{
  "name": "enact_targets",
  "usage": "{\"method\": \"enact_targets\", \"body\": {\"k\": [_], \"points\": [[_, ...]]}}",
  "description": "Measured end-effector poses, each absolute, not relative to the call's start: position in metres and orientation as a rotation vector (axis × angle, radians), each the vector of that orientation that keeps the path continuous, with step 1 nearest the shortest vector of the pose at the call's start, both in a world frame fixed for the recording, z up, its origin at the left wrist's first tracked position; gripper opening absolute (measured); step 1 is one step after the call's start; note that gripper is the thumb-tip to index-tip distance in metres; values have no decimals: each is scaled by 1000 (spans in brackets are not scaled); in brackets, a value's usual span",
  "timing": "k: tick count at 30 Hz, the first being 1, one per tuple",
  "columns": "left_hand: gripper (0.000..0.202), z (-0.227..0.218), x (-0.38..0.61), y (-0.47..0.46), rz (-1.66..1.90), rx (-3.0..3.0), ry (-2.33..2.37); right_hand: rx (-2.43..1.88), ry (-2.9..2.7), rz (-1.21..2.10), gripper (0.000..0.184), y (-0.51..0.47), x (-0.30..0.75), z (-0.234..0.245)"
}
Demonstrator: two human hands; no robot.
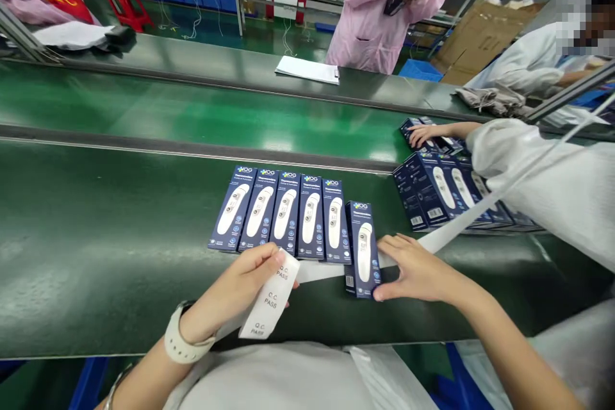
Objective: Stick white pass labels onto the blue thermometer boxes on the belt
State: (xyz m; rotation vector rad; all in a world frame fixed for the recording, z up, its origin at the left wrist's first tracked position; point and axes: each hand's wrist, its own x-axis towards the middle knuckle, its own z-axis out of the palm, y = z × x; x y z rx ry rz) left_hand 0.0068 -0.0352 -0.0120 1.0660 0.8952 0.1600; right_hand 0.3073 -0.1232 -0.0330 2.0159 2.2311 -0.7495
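Note:
My left hand [262,272] pinches a white strip of stickers [270,301] printed "Q.C. PASS". The strip's pale backing runs behind the boxes toward the right. Beside a dark blue thermometer box [364,250], my right hand [416,272] has its thumb and fingers apart, touching or very near the box's right side. This box sits slightly nearer to me than the row on its left. Several matching thermometer boxes [287,211] lie side by side in that row, fronts up, each picturing a white thermometer.
More thermometer boxes [446,189] are stacked at the right, where a co-worker's hand [423,133] rests on some farther ones. The co-worker's white sleeve [542,173] reaches in from the right. A green conveyor belt [202,112] runs behind the dark worktable [106,237]. Papers [307,69] lie on the far ledge.

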Motion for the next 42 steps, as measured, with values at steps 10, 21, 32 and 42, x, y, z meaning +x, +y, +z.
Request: {"method": "enact_targets", "body": {"k": [10,21,32,42], "points": [[29,-3,-14,-46,227,893,847,2103,2272,-409,43,-149,280,-52],[22,49,-38,-29,983,940,1024,2290,2053,-871,46,-139,288,-4],[34,-34,-45,20,702,1404,1156,2488,1646,-1586,60,-54,297,-54],[35,8,-21,14,982,1294,1124,2664,2408,-701,54,-22,253,-14]]}}
